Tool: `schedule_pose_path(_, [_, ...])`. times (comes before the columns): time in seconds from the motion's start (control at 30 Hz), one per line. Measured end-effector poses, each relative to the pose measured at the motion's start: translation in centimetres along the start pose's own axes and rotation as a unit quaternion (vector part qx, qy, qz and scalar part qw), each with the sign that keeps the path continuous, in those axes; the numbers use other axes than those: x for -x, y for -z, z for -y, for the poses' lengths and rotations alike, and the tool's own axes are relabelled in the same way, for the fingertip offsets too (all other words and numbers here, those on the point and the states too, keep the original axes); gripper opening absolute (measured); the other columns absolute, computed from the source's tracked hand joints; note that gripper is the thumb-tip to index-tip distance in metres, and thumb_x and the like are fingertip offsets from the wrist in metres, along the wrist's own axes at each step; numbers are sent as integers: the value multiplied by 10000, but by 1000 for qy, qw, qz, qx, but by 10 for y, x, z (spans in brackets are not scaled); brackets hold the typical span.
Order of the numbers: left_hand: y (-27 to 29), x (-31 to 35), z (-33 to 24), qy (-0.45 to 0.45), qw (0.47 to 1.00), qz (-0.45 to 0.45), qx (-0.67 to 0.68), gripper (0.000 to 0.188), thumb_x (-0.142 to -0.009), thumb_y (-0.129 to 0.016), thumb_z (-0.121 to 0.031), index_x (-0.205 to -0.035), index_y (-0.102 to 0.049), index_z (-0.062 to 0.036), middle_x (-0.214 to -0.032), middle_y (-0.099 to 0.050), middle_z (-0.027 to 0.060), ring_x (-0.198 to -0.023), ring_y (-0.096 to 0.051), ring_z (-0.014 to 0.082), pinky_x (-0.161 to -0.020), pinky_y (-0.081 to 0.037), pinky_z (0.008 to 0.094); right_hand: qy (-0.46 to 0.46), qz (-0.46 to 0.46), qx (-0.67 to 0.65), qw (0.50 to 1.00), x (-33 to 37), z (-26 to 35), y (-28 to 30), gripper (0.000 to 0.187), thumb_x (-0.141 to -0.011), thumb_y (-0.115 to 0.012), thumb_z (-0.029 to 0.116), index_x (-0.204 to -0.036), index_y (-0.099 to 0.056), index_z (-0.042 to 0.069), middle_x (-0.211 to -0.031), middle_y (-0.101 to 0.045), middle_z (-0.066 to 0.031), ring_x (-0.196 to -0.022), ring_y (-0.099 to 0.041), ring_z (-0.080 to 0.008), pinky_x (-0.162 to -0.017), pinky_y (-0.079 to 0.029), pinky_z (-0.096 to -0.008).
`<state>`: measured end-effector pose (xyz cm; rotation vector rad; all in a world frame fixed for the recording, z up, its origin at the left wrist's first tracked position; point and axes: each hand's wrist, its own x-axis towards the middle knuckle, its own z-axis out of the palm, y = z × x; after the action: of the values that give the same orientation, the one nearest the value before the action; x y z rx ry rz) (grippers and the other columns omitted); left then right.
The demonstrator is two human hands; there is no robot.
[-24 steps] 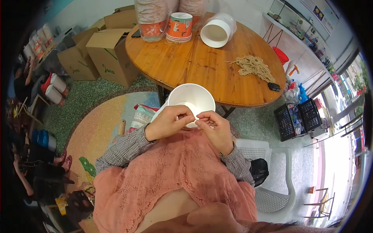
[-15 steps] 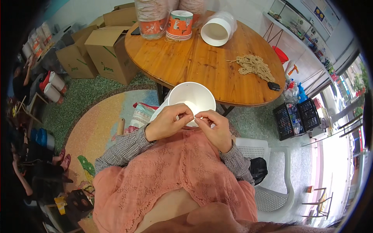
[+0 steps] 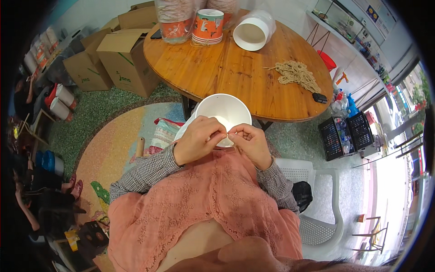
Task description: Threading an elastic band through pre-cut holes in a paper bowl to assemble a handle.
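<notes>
A white paper bucket (image 3: 217,105) sits in front of my lap, its open mouth facing up toward me. Over its near rim my left hand (image 3: 195,139) and my right hand (image 3: 253,146) meet, thumb and forefinger of each pinched together. Between the fingertips shows a thin pale bit, too small to name. Part of another white rounded thing pokes out left of the bucket. On the round wooden table (image 3: 217,77) lies a loose heap of beige cord (image 3: 297,77). Printed orange paper buckets (image 3: 208,29) stand at its far side, with beige cord by their base.
A stack of white buckets in clear plastic (image 3: 251,35) lies on its side on the table, and a small black object (image 3: 319,98) rests by its right edge. Cardboard boxes (image 3: 129,63) stand left, a white plastic chair (image 3: 333,199) right, and black crates (image 3: 346,136) beyond. People sit far left.
Both hands stay pinched together over the bucket, with small shifts of the fingers; the left hand has turned slightly. The view has tipped a little, and the bucket stays in place.
</notes>
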<state>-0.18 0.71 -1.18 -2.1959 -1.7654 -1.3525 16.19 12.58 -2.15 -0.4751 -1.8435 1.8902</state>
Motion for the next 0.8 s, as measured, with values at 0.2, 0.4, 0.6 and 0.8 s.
schedule_pose_path(0.2, [-14, -8, 1, -84, 993, -43, -77, 68, -811, -632, -61, -855, -582, -43, -813, -586, 68, -762, -563, 251, -776, -427, 365, 24, -20, 37, 999, -4, -13, 12, 82, -868, -650, 52, -929, -641, -1, -716, -590, 41, -599, -484, 2, -522, -371, -152])
schedule_pose_path(0.4, [-1, -34, 38, 1, 991, -100, -93, 474, -749, -747, -267, -1115, -570, -24, -1077, -601, 165, -1006, -567, 355, -852, -456, 411, 95, -181, 100, 974, -44, 9, 92, 63, -839, -642, 61, -872, -643, 8, -829, -612, 10, -741, -539, -66, -635, -448, -231])
schedule_pose_path(0.6, [-9, -34, 102, 246, 967, 38, -59, 315, -815, -664, -196, -1064, -614, -9, -935, -646, 184, -913, -615, 366, -795, -490, 418, 215, -225, 260, 914, -111, -2, 140, 77, -838, -631, 71, -849, -642, -4, -784, -630, -23, -733, -593, -94, -659, -477, -236])
schedule_pose_path(0.8, [17, -35, 44, 127, 991, -29, -10, 148, -817, -595, -54, -958, -633, -29, -882, -655, 158, -854, -633, 339, -730, -500, 387, 68, -64, 25, 995, -97, 4, 58, 124, -896, -606, 96, -935, -624, -20, -935, -665, -93, -853, -640, -144, -759, -526, -264])
